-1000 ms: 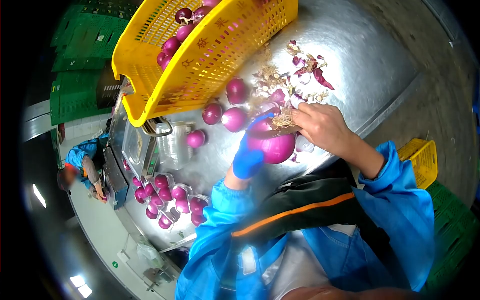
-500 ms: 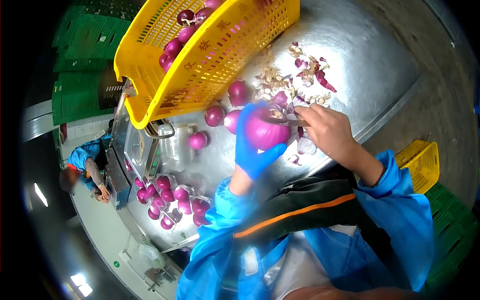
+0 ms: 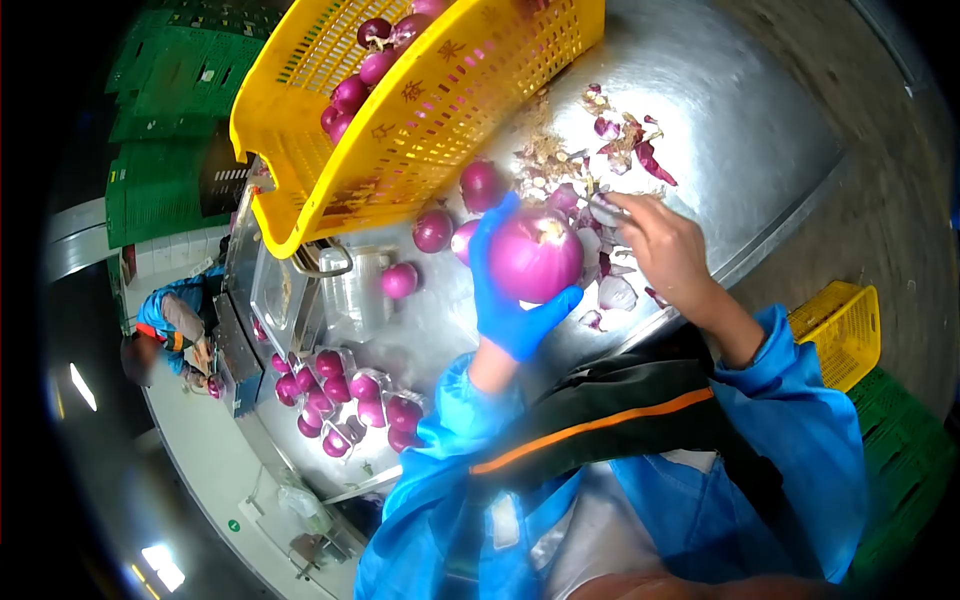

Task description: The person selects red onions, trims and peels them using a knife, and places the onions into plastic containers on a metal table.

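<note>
My left hand, in a blue glove, cups a large red onion above the metal table; its pale cut end faces up and right. Bare and curled, my right hand is just right of the onion, apart from it. It grips a small knife, largely hidden by the fingers. Onion skins and dry trimmings lie under and beyond my hands. Several whole onions, one of them a dark red onion, rest to the left of my glove.
A yellow crate with onions inside stands tilted at the upper left. Packed onions sit on the metal table at lower left, near a clear plastic container. Another person works at far left. A yellow basket is at right.
My right hand has drawn the knife up and away from the onion's top, leaving its cut end exposed. The left hand still holds the onion. At far left, the other person's arms have shifted.
</note>
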Motion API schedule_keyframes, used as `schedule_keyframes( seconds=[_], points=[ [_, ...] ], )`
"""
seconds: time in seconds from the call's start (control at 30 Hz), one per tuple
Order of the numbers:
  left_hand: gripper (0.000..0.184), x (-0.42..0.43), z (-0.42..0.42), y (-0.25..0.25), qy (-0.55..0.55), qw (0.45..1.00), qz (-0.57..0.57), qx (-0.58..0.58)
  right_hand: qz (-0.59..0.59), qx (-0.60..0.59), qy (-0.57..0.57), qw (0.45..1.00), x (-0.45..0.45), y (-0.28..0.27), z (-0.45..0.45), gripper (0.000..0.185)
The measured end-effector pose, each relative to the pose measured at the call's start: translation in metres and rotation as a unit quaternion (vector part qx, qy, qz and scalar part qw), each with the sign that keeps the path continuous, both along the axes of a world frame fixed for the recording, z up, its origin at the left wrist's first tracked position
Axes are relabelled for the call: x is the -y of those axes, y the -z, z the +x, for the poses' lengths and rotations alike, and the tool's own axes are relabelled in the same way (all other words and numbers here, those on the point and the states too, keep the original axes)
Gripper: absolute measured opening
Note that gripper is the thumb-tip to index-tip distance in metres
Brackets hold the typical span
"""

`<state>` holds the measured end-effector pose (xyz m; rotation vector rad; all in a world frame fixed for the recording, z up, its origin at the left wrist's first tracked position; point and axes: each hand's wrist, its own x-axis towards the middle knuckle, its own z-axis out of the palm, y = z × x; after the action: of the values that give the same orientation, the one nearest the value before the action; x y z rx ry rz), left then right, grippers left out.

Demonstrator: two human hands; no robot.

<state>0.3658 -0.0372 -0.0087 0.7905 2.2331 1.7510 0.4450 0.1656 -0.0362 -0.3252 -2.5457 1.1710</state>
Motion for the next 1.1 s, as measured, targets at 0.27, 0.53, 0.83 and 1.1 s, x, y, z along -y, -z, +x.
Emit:
schedule_keyframes(
  seconds=[0.27, 0.53, 0.83, 1.1],
  points=[
    [0.117, -0.01, 0.0, 0.006, 0.075, 0.995, -0.032, -0.049, -0.168, -0.093, -0.061, 0.979, 0.018, -0.034, -0.032, 0.023],
    [0.114, 0.002, -0.004, 0.002, 0.092, 0.994, -0.01, -0.058, -0.082, 0.059, 0.043, 0.994, -0.014, -0.006, -0.034, 0.034],
    [0.103, 0.031, -0.012, 0.004, 0.086, 0.971, 0.062, 0.213, -0.05, 0.1, -0.039, 0.993, -0.014, 0.022, -0.037, 0.025],
    [0.091, 0.091, -0.01, 0.019, 0.12, 0.875, -0.451, -0.125, -0.198, 0.236, -0.096, 0.946, -0.004, 0.032, -0.021, 0.035]
  ],
)
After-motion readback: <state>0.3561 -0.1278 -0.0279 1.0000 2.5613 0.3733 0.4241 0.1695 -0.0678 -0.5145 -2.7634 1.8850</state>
